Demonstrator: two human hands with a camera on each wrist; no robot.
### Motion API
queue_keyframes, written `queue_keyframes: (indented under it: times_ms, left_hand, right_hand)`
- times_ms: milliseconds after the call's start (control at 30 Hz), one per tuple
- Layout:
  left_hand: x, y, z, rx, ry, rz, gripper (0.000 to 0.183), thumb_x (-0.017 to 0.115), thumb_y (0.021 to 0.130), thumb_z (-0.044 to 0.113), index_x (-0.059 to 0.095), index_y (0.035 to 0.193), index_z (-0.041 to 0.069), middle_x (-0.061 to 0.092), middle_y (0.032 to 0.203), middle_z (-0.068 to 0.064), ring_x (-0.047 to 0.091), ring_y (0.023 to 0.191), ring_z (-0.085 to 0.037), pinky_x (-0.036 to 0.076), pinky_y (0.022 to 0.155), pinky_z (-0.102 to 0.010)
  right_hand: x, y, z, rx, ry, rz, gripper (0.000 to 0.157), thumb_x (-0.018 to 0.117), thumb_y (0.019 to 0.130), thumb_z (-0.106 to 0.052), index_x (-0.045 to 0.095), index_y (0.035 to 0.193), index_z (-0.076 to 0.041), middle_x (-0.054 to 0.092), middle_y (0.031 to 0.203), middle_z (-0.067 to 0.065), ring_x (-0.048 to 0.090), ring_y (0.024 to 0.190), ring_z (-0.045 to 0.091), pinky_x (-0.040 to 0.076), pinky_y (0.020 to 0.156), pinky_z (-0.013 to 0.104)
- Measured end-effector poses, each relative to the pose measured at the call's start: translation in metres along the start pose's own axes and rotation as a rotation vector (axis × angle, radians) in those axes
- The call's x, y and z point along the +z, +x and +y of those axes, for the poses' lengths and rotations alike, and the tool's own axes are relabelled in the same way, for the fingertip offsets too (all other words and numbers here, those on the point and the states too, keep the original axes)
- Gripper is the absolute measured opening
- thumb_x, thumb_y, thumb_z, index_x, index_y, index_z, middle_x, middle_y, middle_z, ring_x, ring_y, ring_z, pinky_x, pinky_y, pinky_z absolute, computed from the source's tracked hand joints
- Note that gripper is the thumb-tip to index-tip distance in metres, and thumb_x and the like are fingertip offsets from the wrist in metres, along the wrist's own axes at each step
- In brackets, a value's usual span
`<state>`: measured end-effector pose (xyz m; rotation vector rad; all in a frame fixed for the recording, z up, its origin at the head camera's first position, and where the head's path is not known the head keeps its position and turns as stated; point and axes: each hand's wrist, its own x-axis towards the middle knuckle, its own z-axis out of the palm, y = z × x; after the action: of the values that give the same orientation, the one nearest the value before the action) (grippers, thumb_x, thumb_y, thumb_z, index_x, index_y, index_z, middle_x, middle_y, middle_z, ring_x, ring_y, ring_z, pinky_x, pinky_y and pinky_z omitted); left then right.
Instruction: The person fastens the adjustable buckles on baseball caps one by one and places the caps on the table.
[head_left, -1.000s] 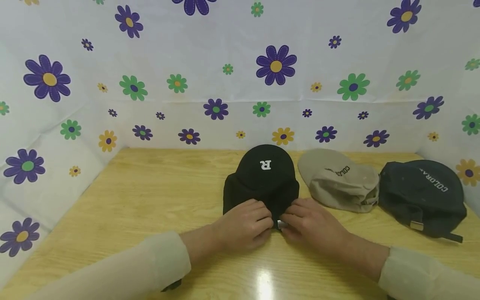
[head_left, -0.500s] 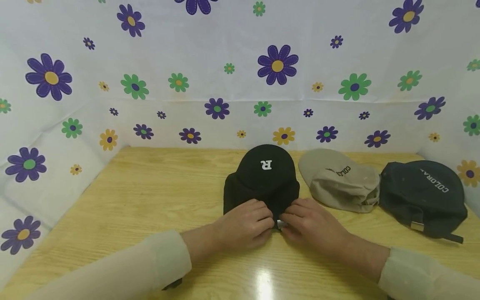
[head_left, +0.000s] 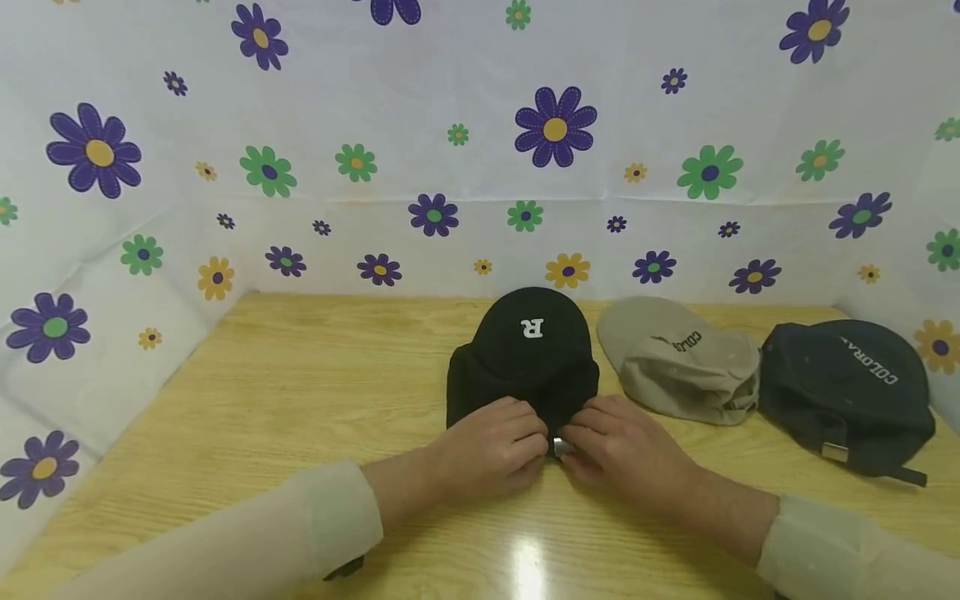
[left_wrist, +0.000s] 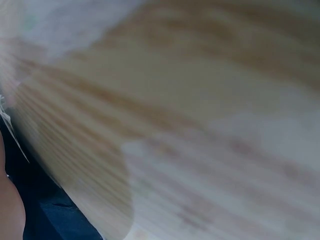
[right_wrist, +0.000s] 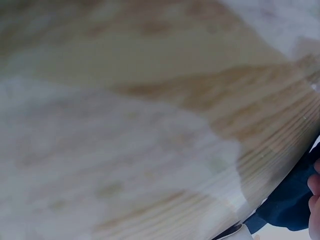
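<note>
A black baseball cap (head_left: 534, 354) with a white R lies on the table, its brim toward the back wall. At the cap's near edge, my left hand (head_left: 487, 450) has bent fingers gripping the strap side, left of a small silver buckle (head_left: 561, 447). From the right, my right hand (head_left: 626, 446) pinches the strap close beside that buckle. Both sets of fingertips are partly hidden. Dark cap fabric (left_wrist: 60, 215) fills the lower left corner of the left wrist view. In the right wrist view, some fingers (right_wrist: 315, 200) lie against the dark cloth.
Right of the black cap lies a beige cap (head_left: 682, 362), and beyond it a dark navy cap (head_left: 847, 392) with a loose strap end. All are on a light wooden table (head_left: 315, 375). A flower-printed white cloth (head_left: 465, 83) stands behind and at both sides.
The silver buckle catches the light slightly more. Both hands and the caps stay where they were, with only a tiny shift of the head view.
</note>
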<state>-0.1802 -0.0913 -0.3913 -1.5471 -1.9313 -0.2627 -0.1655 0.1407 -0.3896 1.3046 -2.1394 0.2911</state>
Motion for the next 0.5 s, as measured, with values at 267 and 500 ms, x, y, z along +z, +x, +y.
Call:
queue_keyframes:
  times_ms: [267, 500]
  left_hand:
    - [-0.0013, 0.0009, 0.0019, -0.008, -0.001, -0.007, 0.004, 0.068, 0.084, 0.009, 0.066, 0.081, 0.012, 0.064, 0.084, 0.003, 0.059, 0.080, -0.012, 0.047, 0.073, -0.022]
    - [-0.0024, 0.0015, 0.0019, -0.012, 0.002, -0.018, 0.005, 0.068, 0.084, 0.010, 0.066, 0.082, 0.012, 0.065, 0.086, 0.003, 0.058, 0.080, -0.011, 0.047, 0.073, -0.022]
  right_hand:
    - [0.0000, -0.0008, -0.0008, 0.015, -0.016, -0.045, 0.024, 0.085, 0.074, -0.023, 0.072, 0.089, -0.010, 0.068, 0.088, -0.002, 0.060, 0.085, 0.016, 0.049, 0.076, 0.032]
    - [-0.0003, -0.0004, -0.0020, 0.031, -0.017, -0.051, 0.022, 0.085, 0.074, -0.022, 0.072, 0.089, -0.012, 0.067, 0.088, -0.003, 0.059, 0.086, 0.016, 0.048, 0.075, 0.032]
